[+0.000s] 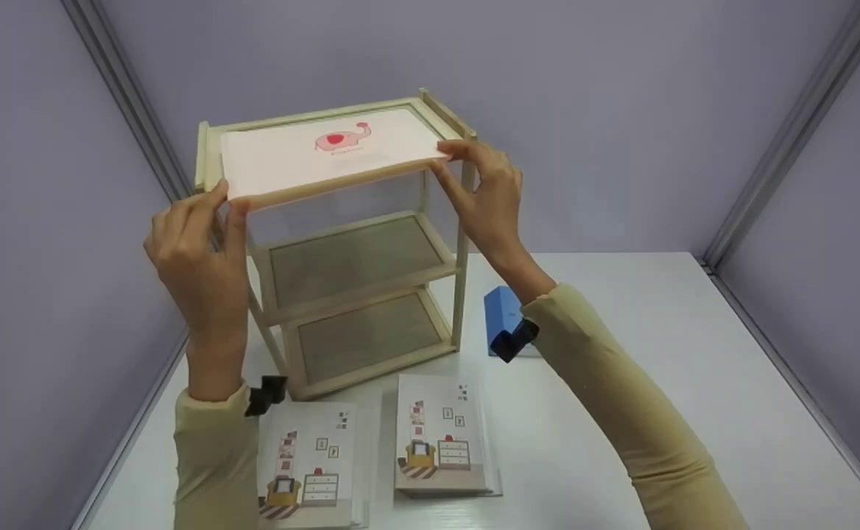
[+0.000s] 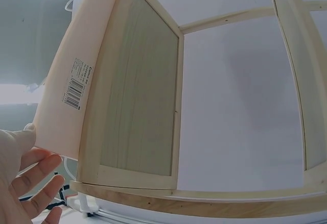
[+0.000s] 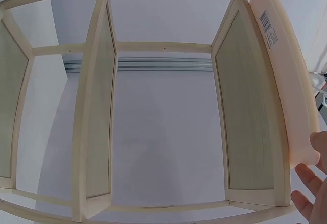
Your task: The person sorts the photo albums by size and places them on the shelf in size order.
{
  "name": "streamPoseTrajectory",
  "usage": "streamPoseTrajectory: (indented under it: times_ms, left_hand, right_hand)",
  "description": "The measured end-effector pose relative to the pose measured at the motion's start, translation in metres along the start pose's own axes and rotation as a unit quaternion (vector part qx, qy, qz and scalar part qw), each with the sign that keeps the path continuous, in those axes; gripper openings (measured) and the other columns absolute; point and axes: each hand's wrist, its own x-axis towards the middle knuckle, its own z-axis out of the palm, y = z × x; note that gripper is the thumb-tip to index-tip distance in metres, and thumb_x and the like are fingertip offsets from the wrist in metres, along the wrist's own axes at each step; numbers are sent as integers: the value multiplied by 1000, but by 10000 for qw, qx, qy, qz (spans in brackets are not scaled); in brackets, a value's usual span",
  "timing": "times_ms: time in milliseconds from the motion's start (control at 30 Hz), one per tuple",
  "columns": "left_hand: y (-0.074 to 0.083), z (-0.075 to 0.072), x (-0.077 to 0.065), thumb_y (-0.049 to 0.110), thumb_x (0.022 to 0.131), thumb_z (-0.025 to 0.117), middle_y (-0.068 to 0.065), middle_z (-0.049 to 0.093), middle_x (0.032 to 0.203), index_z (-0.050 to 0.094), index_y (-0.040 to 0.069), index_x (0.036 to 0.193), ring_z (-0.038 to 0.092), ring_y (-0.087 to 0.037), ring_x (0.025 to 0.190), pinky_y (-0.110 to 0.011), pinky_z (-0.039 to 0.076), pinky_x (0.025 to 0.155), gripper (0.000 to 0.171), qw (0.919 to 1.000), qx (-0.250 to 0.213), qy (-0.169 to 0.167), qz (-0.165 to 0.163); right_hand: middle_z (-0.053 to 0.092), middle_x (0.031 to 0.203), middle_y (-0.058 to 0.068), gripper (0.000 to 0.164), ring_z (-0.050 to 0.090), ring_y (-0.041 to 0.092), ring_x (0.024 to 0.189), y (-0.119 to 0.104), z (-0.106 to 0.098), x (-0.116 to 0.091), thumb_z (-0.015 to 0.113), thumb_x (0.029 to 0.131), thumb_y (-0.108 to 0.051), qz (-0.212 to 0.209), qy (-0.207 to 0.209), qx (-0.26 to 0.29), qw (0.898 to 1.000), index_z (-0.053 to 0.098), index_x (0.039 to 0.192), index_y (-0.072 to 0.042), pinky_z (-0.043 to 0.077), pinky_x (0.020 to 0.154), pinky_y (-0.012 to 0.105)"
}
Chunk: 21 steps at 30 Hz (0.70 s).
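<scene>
On the top shelf of a wooden rack (image 1: 349,316) lies a thin, pale pink folder-like sheet (image 1: 275,158) printed with a red elephant. Its underside, with a barcode label, shows bowed past the shelf's front edge in the left wrist view. My left hand (image 1: 198,258) pinches the near left corner between thumb and fingers. At the near right corner, my right hand (image 1: 490,199) pinches it, thumb below and fingertips on top. The left wrist view shows the other left fingers (image 2: 46,191) spread loosely below the corner.
Below, the rack has two more shelves with greenish panels. Two stacks of white printed booklets (image 1: 441,434) lie on the white table (image 1: 592,456) before it. A blue box (image 1: 500,316) stands right of the rack, partly behind my right wrist. Grey-lilac walls (image 1: 584,147) surround the table.
</scene>
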Motion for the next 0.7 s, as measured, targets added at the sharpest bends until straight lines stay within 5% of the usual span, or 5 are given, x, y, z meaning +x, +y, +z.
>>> streamPoseTrajectory:
  times_ms: [700]
  left_hand:
    - [-6, 1, 5, 34, 86, 63, -11, 69, 96, 71, 10, 106, 56, -28, 90, -37, 31, 81, 32, 9999, 81, 0, -66]
  right_hand:
    - [68, 104, -9, 31, 53, 13, 104, -4, 4, 3, 62, 85, -43, 220, -154, -206, 9994, 68, 104, -19, 30, 93, 34]
